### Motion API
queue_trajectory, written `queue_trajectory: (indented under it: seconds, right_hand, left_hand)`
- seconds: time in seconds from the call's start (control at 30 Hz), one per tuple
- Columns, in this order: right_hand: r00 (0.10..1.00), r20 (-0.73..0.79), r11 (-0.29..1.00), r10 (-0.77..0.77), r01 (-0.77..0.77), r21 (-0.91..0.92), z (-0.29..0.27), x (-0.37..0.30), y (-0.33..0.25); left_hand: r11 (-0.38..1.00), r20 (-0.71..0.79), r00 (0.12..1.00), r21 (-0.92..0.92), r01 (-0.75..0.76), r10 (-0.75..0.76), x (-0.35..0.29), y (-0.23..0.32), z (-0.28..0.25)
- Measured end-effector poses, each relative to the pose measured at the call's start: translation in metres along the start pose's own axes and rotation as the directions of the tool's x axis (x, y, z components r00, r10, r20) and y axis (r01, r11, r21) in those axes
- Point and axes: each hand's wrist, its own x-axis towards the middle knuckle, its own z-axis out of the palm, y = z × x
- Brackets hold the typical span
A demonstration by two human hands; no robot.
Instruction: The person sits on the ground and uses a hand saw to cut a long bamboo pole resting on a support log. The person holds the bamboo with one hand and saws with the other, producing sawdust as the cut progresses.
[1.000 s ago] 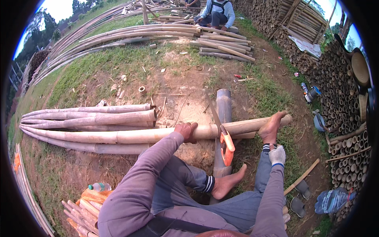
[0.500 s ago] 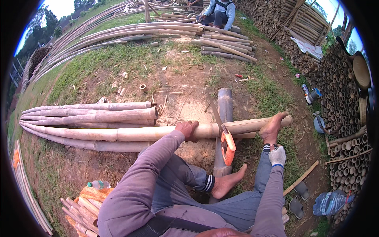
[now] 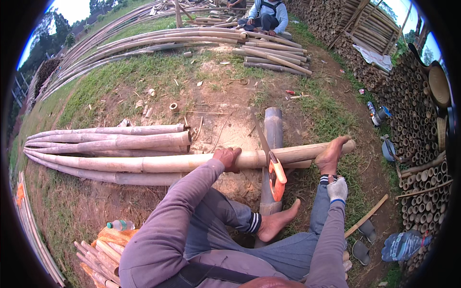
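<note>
My bare left hand (image 3: 227,158) is wrapped over a long pale bamboo pole (image 3: 120,163), left of the saw. That pole lies across a thicker grey bamboo log (image 3: 273,127), and my bare right foot (image 3: 331,156) presses on its right end. A hand saw with an orange handle (image 3: 277,180) stands by itself at the pole, its blade (image 3: 260,134) crossing it and pointing away from me; neither hand touches it. My right hand (image 3: 337,189), in a white knitted glove, is closed at the striped trouser cuff (image 3: 326,179) above my right ankle.
More bamboo poles (image 3: 158,140) lie at the left. Cut pieces on an orange sack (image 3: 115,235) and a bottle (image 3: 120,224) are near left. Sandals (image 3: 361,252), a stick (image 3: 367,216) and a big water bottle (image 3: 402,247) lie right, beside stacked bamboo (image 3: 422,206). Another person (image 3: 266,17) sits far back.
My hands, the saw and the pole look the same. The person at the back has straightened up a little and drawn in an arm.
</note>
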Motion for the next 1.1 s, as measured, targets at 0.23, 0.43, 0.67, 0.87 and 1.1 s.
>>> queue_trajectory:
  seconds: [0.23,0.43,0.67,0.87,1.1]
  right_hand:
    - [1.000,-0.024,1.000,-0.004,0.004,-0.014,-0.002,-0.002,-0.003]
    - [1.000,-0.026,1.000,-0.005,0.005,-0.005,-0.003,-0.004,-0.004]
    - [1.000,-0.001,1.000,0.004,-0.004,0.008,-0.005,-0.004,-0.007]
    - [1.000,0.000,1.000,0.008,-0.008,0.011,-0.003,-0.003,-0.004]
    - [1.000,0.009,1.000,0.007,-0.007,0.001,0.003,0.002,0.002]
  left_hand:
    - [1.000,0.001,1.000,-0.001,0.004,-0.004,-0.001,0.001,0.000]
    - [1.000,0.009,1.000,-0.015,0.008,-0.008,0.001,-0.001,0.002]
    - [1.000,0.026,1.000,-0.013,0.017,-0.017,-0.001,0.000,-0.002]
    - [1.000,0.033,0.999,0.000,0.023,-0.023,-0.004,0.004,-0.006]
    - [1.000,0.031,0.999,0.008,0.022,-0.022,-0.003,0.004,-0.007]
